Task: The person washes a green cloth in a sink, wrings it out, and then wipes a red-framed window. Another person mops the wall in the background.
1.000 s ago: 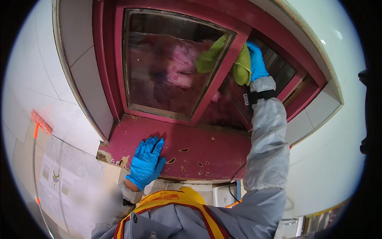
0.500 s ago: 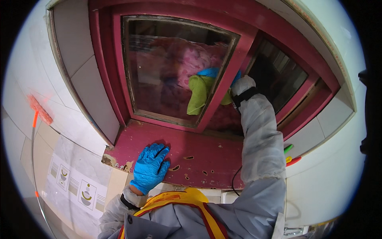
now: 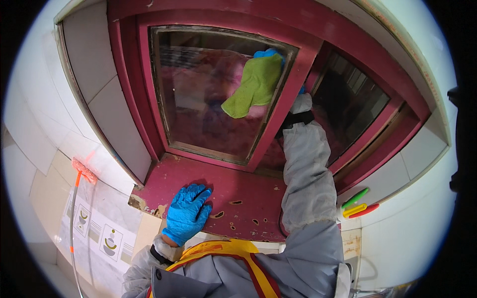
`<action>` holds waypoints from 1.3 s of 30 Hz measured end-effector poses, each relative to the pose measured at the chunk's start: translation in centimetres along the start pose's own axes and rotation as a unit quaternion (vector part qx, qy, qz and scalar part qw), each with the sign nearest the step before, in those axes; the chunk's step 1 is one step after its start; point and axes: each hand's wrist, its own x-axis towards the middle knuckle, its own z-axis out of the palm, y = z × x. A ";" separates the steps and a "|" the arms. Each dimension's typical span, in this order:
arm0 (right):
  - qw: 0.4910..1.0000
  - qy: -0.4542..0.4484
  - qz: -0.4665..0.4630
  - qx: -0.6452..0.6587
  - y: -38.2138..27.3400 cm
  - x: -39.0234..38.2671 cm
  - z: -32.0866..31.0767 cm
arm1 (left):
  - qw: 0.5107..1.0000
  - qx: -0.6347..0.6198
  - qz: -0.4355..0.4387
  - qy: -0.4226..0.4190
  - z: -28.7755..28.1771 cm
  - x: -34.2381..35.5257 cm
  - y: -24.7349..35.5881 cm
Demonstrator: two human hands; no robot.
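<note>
My right hand [image 3: 268, 52], in a blue glove, reaches through the gap beside the left window pane [image 3: 198, 99]. Seen through the glass, it has a green cloth [image 3: 257, 84] spread against or close behind the pane's far side. The window frame post hides the wrist and part of the hand. On the pink sill [image 3: 238, 184], my gloved left hand [image 3: 188, 213] lies palm down with its fingers loosely laid out, holding nothing.
To the right, a second dark pane [image 3: 350, 94] stands in the pink frame. Green, yellow and red handles [image 3: 355, 210] stick up beside the sill. A long-handled pink brush [image 3: 84, 170] leans at the left wall. Patterned fabric shows behind the glass.
Behind the glass, my right hand and the green cloth have moved up, and the cloth is more spread out. My right forearm has shifted left and farther in. The left hand stays on the sill.
</note>
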 end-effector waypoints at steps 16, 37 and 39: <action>1.000 -0.022 0.002 0.014 0.8 -2.1 -1.1 | 1.000 -0.001 -0.019 0.005 -0.1 0.5 0.8; 0.973 -0.207 0.013 -0.105 1.0 3.9 4.2 | 0.999 0.026 -0.018 0.016 -0.5 0.9 1.0; 0.962 -0.222 -0.040 -0.153 0.6 6.1 4.0 | 0.999 0.017 -0.029 0.007 -0.6 0.9 0.9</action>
